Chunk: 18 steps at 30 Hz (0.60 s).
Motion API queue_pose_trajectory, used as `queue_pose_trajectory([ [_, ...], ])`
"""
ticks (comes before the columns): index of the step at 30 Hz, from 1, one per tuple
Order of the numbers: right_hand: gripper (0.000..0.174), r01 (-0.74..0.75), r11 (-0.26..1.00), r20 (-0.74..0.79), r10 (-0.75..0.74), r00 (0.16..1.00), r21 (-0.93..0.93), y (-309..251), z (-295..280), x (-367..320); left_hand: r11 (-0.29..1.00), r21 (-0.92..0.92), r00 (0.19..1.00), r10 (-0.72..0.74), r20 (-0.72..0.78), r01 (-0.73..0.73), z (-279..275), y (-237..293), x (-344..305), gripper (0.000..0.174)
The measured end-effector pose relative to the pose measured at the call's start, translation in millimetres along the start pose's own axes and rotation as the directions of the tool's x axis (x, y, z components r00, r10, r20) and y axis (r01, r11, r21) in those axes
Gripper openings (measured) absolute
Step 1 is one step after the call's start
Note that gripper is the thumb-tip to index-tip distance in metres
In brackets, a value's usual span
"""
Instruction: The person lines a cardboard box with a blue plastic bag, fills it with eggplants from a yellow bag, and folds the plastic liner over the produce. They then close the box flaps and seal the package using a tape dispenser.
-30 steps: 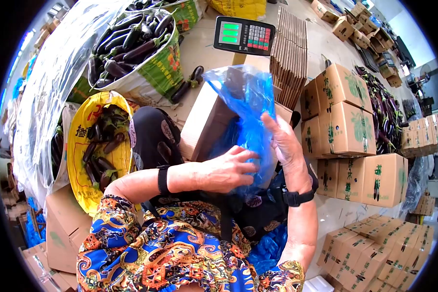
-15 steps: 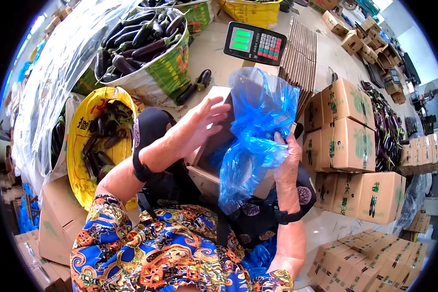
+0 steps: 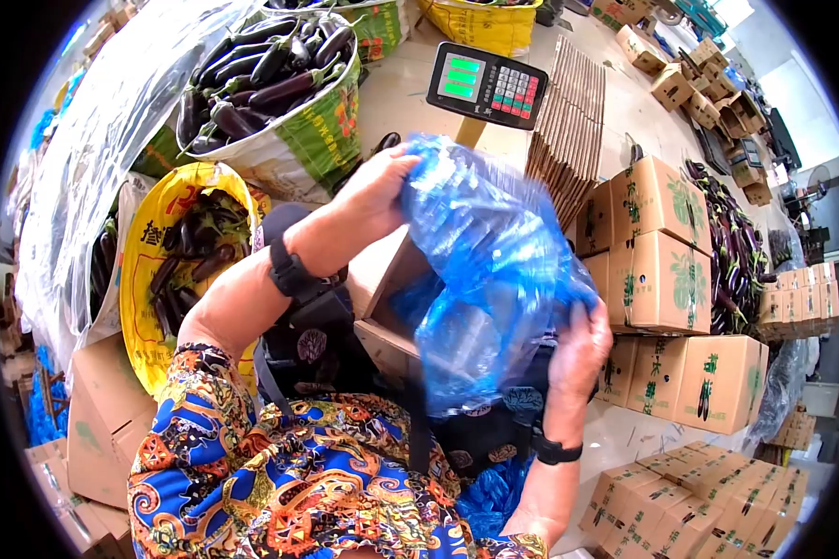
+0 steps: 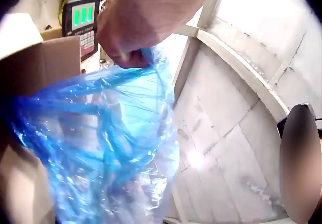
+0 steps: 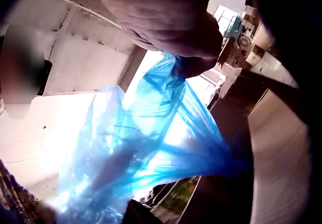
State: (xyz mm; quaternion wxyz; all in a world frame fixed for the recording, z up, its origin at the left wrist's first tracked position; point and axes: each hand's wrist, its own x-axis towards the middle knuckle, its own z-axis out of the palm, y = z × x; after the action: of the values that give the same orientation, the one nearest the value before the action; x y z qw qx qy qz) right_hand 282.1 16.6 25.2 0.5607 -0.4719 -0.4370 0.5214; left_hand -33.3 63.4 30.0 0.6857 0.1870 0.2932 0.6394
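A crinkled blue plastic bag [image 3: 480,270] is spread between both hands over an open cardboard box [image 3: 385,337]. My left hand [image 3: 375,193] grips the bag's far left edge; in the left wrist view its curled fingers [image 4: 132,58] pinch the film. At the opposite edge my right hand [image 3: 580,352] holds a gathered part, which the right wrist view shows bunched under the hand [image 5: 168,20]. Part of the bag reaches down into the box. Its fluttering film hides much of the box's right side.
A scale display [image 3: 488,84] stands beyond the box, beside stacked flattened cartons [image 3: 569,121]. Eggplants fill a woven sack [image 3: 322,140] at back left; more lie in a yellow sack [image 3: 140,317]. Closed cartons [image 3: 662,279] are stacked at right.
My left hand has gone from off the bag to gripping its far left edge. The bag is now spread wider, and my right hand has moved lower and slightly right with its edge.
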Motion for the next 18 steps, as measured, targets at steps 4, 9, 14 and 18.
queue_pose_trajectory([
  [4, 0.023, 0.036, 0.88, -0.177, -0.135, 0.975, -0.474, -14, -61, -10, 0.987, 0.081, 0.99, 0.141, -0.001, -0.141, -13, 35, -5, 0.02],
  [9, 0.022, 0.116, 0.435, 0.025, -0.208, 0.978, -0.893, -37, -108, -28, 0.981, 0.114, 0.981, 0.138, 0.139, -0.155, -20, 54, -8, 0.023],
  [14, 0.029, 0.291, 0.552, 0.141, -0.298, 0.944, -0.782, -84, -38, -41, 0.985, 0.157, 0.95, 0.021, 0.312, -0.073, -6, 42, -13, 0.026],
  [18, 0.068, 0.093, 0.726, 0.306, 0.167, 0.937, -0.681, -41, 23, -29, 0.986, 0.156, 0.98, 0.02, 0.199, -0.052, 9, 38, -10, 0.026],
])
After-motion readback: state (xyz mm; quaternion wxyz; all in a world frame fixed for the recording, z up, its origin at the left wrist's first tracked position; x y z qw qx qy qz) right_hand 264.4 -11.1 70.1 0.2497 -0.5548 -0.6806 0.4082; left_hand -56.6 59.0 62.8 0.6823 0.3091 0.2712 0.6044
